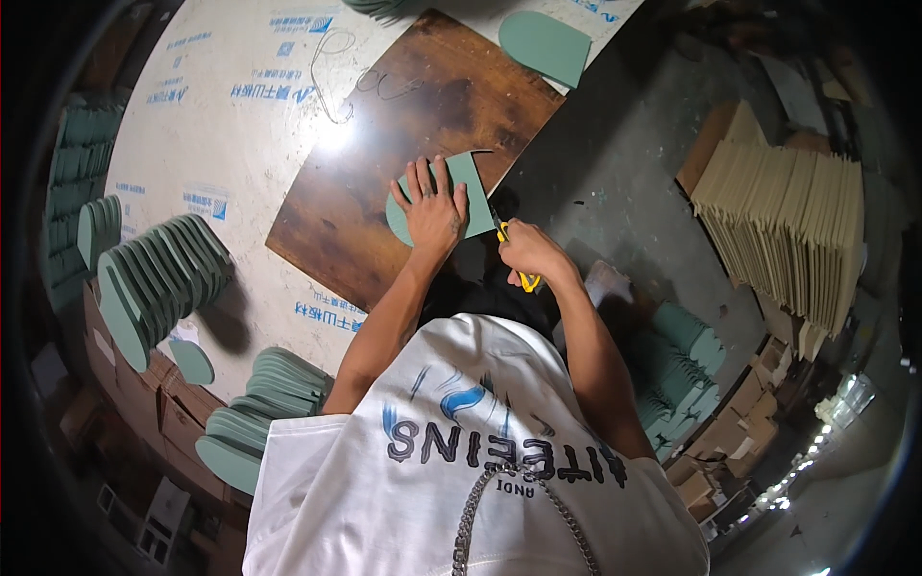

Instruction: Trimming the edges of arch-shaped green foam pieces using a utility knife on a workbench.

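2 hands are at work over 1 brown board (331,226) on 1 pale table (259,134). The left hand (434,211) lies palm down, fingers somewhat spread, pressing 1 green piece (476,212) flat on the board near its right edge. This piece is rounded on the left and straight on the right; a thin dark strip projects at its far right corner. The right hand (531,252) is closed around the yellow handles of 1 pair of scissors (502,231). The blades point toward the right edge of the piece; whether they touch it I cannot tell.

At the board's far right corner lies 1 more green shape (545,48); I cannot tell if it is 1 piece or several stacked. On the table's left are a small row (99,230) of about 4 green pieces and a large row (163,278) of about 10, with 1 lone piece (193,362) nearby. Closer to the person stands another overlapping group (279,384), too crowded to count. Thin wire (327,86) lies in loose loops beyond the left hand.

On the right, 1 open cardboard box (706,146) holds many tan sheets (783,216) standing on edge, past counting. Below the board's level, a green pile (677,370) sits near the right elbow.
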